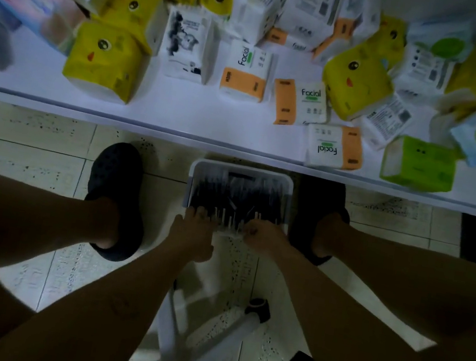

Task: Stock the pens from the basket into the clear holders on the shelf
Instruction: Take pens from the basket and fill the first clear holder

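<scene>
left hand (pixel 191 230), right hand (pixel 265 237) at basket (pixel 197 174) | grips blurred, cannot tell | pens (pixel 237 196) under fingertips | risk: loose handful slips, scatters onto floor (pixel 48 150)

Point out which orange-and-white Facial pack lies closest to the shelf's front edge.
The rightmost Facial pack, lettering upside down, beside the green pack; others sit further back.

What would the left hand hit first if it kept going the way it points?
The left hand would meet the dark pens in the white basket; its fingertips seem to touch them.
</scene>
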